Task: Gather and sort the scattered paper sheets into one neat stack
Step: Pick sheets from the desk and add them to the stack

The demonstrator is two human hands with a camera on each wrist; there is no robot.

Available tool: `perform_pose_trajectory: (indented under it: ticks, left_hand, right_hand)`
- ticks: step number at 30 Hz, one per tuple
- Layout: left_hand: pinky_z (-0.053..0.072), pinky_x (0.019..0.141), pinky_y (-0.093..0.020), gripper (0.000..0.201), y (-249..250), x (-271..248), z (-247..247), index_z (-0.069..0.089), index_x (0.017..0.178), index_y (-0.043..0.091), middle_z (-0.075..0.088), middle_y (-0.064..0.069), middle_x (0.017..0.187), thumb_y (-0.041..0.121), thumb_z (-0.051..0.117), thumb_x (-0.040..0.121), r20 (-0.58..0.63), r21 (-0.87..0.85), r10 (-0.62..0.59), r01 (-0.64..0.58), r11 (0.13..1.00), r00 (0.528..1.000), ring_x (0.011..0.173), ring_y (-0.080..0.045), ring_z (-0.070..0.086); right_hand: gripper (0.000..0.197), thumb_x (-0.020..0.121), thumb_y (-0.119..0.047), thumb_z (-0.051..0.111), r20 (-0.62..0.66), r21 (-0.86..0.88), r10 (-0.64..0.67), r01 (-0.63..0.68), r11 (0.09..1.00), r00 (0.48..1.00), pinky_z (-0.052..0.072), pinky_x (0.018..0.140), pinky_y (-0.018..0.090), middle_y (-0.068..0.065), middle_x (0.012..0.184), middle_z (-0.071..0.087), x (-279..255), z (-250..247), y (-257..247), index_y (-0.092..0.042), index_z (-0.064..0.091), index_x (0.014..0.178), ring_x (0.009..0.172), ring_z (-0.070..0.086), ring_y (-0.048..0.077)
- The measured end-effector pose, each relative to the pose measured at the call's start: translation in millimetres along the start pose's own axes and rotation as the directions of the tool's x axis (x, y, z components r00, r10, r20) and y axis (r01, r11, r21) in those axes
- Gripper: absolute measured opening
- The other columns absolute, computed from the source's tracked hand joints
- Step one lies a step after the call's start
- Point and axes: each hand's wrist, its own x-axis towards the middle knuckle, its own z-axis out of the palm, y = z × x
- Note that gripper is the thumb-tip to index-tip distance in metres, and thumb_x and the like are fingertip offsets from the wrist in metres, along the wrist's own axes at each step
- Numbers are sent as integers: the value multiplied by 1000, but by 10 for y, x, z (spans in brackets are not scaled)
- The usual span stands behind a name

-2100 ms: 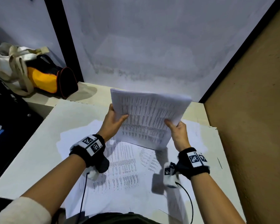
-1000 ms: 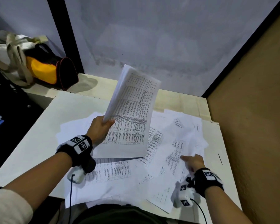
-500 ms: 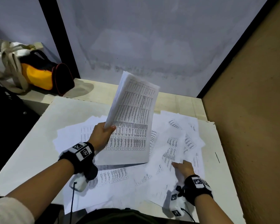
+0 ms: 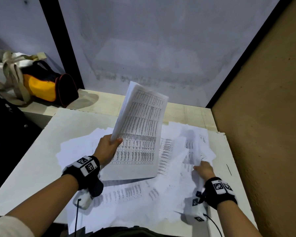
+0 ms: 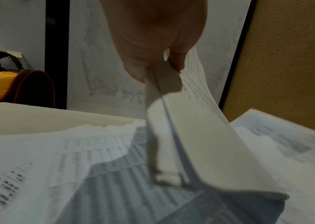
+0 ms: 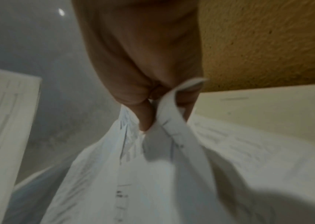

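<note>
My left hand [image 4: 109, 147] grips a thick stack of printed sheets [image 4: 140, 132] by its left edge and holds it tilted up above the table; the left wrist view shows the thumb and fingers pinching that stack [image 5: 191, 136]. To the right, my right hand [image 4: 202, 169] pinches the near edge of a loose sheet [image 4: 193, 146] and lifts it off the table. The right wrist view shows the fingers [image 6: 145, 115] bunched on that sheet [image 6: 152, 174]. Several more printed sheets [image 4: 123, 195] lie scattered flat on the white table [image 4: 32, 165].
A yellow and black bag [image 4: 46, 86] and a cream cloth tote [image 4: 5, 71] sit on the ledge at the back left. A brown board wall [image 4: 263, 117] runs close along the table's right side. A grey wall stands behind.
My right hand let go of the stack, dropped to the table's right side and took hold of a loose sheet, now lifting it. My left hand keeps the stack raised alone.
</note>
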Motion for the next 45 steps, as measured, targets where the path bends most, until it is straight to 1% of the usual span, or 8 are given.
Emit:
perform_pose_trajectory:
  ticks: [12, 23, 27, 30, 34, 36, 40, 45]
  left_hand:
    - [29, 46, -26, 30, 34, -6, 75, 43, 64, 11, 38, -6, 53, 17, 52, 92, 20, -17, 15, -14, 1000, 1000, 46, -16, 33]
    - [30, 49, -27, 31, -49, 11, 18, 44, 63, 12, 38, -5, 53, 18, 53, 92, -20, -28, 8, -8, 1000, 1000, 49, -17, 34]
    - [29, 49, -27, 31, -66, 68, -20, 45, 63, 11, 39, -6, 54, 19, 53, 92, -49, -26, 0, -1, 1000, 999, 48, -18, 34]
    - [28, 50, -27, 28, -79, 102, -29, 47, 68, 7, 37, -6, 55, 19, 53, 92, -62, -57, -15, 12, 998, 998, 49, -17, 33]
    - [26, 50, -25, 23, 22, 108, 65, 50, 76, 3, 34, -4, 58, 19, 53, 93, 13, -128, -24, 26, 991, 1000, 50, -16, 30]
    - [30, 52, -26, 19, 130, 95, 137, 52, 79, 5, 40, -6, 62, 19, 53, 93, 65, -149, 4, 6, 989, 998, 55, -16, 37]
    - [47, 52, -27, 13, 307, 57, 234, 60, 81, -2, 64, -8, 65, 10, 59, 85, 186, -322, 34, 28, 946, 982, 56, -16, 63]
    - [47, 38, -23, 12, 432, 24, 218, 49, 69, 5, 54, -6, 50, 15, 54, 70, 244, -378, -8, 103, 920, 970, 41, -11, 57]
  right_hand:
    - [26, 92, -8, 50, -52, -144, -168, 159, 977, 984, 35, 71, 29, 28, 111, 62, 23, -644, -161, 9, 60, 108, 102, 58, 38]
    - [28, 88, -6, 56, -465, 38, -155, 195, 980, 872, 40, 75, 37, 30, 106, 64, -77, -1856, -155, 8, 61, 112, 95, 60, 33]
    - [22, 89, -25, 59, -583, 244, -144, 341, 908, 800, 43, 55, 22, 9, 75, 63, -148, -2328, -19, -6, 68, 94, 65, 57, 7]
    - [55, 72, -62, 63, -627, 463, -100, 472, 750, 773, 43, 54, 20, -24, 43, 55, 112, -2543, 287, -11, 67, 93, 52, 58, -4]
    - [13, 89, -16, 58, -417, 616, -137, 390, 685, 899, 40, 37, 10, -15, 45, 61, -429, -2040, -157, -8, 61, 80, 39, 54, -2]
    - [10, 91, -10, 54, -242, 672, -199, 312, 671, 950, 51, 47, 16, -9, 54, 68, -517, -1548, -292, -6, 63, 91, 50, 62, 1]
    - [37, 90, -22, 59, -78, 726, -297, 259, 637, 952, 55, 70, 35, 24, 89, 69, -564, -798, -520, 9, 58, 110, 82, 67, 40]
    - [32, 89, 12, 47, 65, 853, -471, 196, 483, 880, 53, 89, 31, -4, 97, 71, -625, -550, -815, -8, 57, 111, 91, 68, 10]
